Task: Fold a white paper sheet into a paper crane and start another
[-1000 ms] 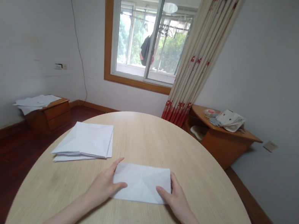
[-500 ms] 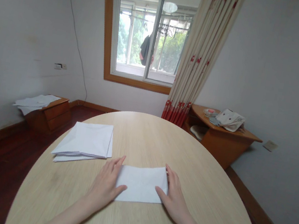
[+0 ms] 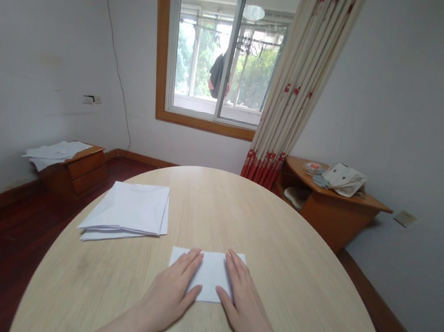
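Observation:
A folded white sheet of paper (image 3: 211,273) lies flat on the round wooden table (image 3: 215,205), its long side running left to right. My left hand (image 3: 177,284) rests flat over the left part of it, fingers stretched out and thumb apart. On the right part lies my right hand (image 3: 240,292), likewise flat with straight fingers and the thumb spread. The middle of the paper shows between the two hands; its parts under the palms are hidden.
A stack of folded white papers (image 3: 132,207) sits on the table's left side. Behind are a small cabinet (image 3: 83,170) with papers on top, a window, a curtain (image 3: 290,109), and a corner desk (image 3: 334,214) bearing a cloth bag (image 3: 344,180).
Both hands have moved inward from the paper's left and right edges and now lie on top of it. The paper has shifted slightly left.

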Demonstrator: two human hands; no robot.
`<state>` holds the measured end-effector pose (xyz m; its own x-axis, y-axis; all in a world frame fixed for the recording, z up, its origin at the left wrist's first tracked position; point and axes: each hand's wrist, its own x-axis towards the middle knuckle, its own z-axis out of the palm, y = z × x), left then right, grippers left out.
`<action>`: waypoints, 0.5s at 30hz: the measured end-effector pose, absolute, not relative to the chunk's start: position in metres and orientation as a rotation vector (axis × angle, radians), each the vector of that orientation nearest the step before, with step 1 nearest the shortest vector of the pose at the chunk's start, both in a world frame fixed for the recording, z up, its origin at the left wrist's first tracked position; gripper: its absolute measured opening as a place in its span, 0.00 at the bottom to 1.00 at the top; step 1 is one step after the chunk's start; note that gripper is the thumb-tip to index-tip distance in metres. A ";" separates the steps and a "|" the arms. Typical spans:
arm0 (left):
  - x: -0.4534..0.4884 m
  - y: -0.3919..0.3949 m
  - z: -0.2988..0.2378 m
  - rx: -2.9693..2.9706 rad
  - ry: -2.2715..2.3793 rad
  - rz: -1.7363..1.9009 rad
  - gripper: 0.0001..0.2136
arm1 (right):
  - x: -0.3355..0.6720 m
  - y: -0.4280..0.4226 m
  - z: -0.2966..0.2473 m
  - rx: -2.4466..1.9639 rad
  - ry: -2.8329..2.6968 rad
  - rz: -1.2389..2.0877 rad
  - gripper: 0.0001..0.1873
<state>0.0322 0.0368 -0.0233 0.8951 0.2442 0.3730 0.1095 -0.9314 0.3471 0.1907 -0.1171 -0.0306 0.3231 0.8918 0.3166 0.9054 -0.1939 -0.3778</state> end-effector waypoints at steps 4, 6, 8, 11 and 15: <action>0.036 0.034 -0.025 2.814 0.260 0.538 0.24 | 0.187 -0.113 -0.031 -2.174 -1.559 0.082 0.34; 0.037 0.034 -0.026 2.814 0.273 0.485 0.25 | 0.186 -0.112 -0.030 -2.227 -1.548 0.135 0.35; 0.037 0.035 -0.028 2.801 0.293 0.458 0.26 | 0.186 -0.111 -0.028 -2.265 -1.541 0.174 0.36; 0.038 0.037 -0.033 2.798 0.306 0.458 0.28 | 0.185 -0.111 -0.027 -2.286 -1.554 0.202 0.37; 0.038 0.038 -0.033 2.822 0.335 0.397 0.30 | 0.186 -0.111 -0.028 -2.265 -1.595 0.183 0.37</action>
<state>0.0385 0.0382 -0.0330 0.9357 0.2627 0.2356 0.1883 -0.9364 0.2962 0.1861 -0.1114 -0.0279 0.3536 0.9299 0.1009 0.8827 -0.2961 -0.3649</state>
